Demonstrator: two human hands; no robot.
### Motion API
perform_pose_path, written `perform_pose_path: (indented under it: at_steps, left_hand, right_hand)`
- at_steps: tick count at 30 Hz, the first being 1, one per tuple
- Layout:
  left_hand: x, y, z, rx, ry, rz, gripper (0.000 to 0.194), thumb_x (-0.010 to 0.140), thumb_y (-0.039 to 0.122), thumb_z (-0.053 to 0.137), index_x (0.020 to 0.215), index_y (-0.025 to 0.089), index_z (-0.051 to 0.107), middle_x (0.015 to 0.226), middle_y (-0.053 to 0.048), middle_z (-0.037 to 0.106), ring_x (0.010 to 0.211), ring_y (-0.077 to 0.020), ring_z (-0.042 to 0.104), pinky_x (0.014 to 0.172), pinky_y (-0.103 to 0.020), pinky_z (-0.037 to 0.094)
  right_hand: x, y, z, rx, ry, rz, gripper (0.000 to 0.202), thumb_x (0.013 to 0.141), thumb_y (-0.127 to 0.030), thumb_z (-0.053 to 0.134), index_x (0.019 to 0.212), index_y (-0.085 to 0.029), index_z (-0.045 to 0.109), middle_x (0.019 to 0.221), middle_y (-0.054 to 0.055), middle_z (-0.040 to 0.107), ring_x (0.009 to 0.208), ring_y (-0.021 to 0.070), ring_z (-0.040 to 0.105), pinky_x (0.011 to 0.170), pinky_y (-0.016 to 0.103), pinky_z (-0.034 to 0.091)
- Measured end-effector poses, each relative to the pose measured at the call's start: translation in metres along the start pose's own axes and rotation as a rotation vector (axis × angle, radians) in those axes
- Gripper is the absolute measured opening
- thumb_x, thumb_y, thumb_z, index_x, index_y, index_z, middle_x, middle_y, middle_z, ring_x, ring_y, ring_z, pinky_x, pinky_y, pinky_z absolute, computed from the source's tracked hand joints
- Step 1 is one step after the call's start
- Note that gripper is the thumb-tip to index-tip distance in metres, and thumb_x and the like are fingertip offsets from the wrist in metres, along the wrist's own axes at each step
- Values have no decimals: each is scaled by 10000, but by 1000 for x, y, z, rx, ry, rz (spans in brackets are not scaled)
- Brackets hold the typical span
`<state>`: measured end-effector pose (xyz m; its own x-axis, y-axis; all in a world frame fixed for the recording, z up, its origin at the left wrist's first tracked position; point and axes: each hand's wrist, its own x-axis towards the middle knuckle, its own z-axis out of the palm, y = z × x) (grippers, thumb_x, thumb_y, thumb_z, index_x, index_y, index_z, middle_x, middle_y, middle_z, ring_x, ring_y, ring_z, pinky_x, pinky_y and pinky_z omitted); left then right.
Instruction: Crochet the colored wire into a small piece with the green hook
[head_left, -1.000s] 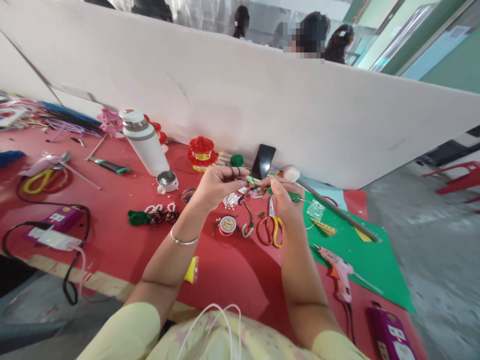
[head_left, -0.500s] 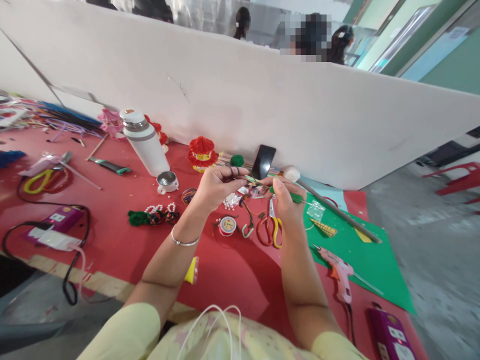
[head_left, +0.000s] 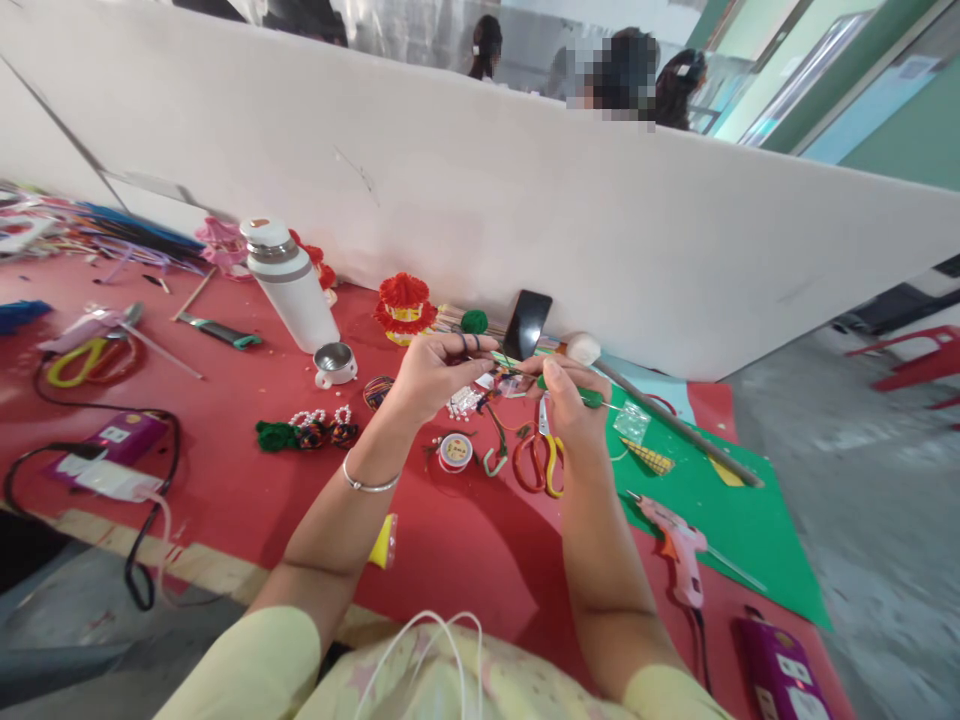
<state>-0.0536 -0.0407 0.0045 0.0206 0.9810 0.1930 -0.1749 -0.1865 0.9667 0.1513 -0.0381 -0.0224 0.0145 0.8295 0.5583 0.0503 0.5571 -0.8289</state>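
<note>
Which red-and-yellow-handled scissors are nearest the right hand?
The scissors beside the right hand; the other scissors lie at the picture's far left.

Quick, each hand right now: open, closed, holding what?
Left hand: dark strand looped around a finger; fingertip grip can't be told.
Right hand: closed, holding a green-handled tool.

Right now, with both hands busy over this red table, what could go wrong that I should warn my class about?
The right hand holds a green-handled tool whose thin metal end lies close to the left hand; a slip might prick it. Loose white beads lie near the left hand and could scatter if brushed. The pink glue gun lies beside the right forearm; I cannot tell whether it is hot, but a careless bump might knock it.
</note>
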Motion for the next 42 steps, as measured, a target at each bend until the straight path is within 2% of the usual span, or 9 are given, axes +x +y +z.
perform_pose_path:
  at_steps: [9, 16, 29, 42]
  left_hand:
    - [1, -2, -1, 1, -9, 1, 211, 727, 191, 890, 936, 157, 887, 905, -88, 864, 805, -201, 802, 800, -355, 689]
    - [1, -3, -1, 11, -1, 33, 226, 729, 213, 898, 948, 157, 891, 903, -84, 862, 801, -199, 796, 781, -345, 678]
    - [2, -6, -2, 25, 7, 27, 244, 727, 209, 902, 967, 166, 894, 886, -74, 854, 798, -206, 797, 776, -353, 687]
    - [3, -6, 0, -78, -6, -22, 245, 680, 172, 923, 921, 158, 882, 877, -68, 854, 771, -173, 785, 776, -323, 674]
  right_hand:
    - [0, -4, -1, -34, -22, 10, 479, 1009, -463, 698, 581, -261, 767, 867, 26, 858, 722, 205, 777, 668, 366, 642]
    - [-1, -6, -1, -75, -55, -37, 480, 1032, -441, 672, 604, -256, 787, 881, 32, 861, 704, 196, 767, 691, 375, 640]
    - [-1, -7, 1, -77, -37, -40, 483, 1033, -458, 666, 613, -258, 795, 875, 30, 860, 701, 194, 767, 697, 374, 638]
    - [-1, -2, 3, -12, 30, -7, 481, 1017, -463, 692, 588, -253, 752, 858, 26, 842, 684, 183, 745, 644, 357, 609]
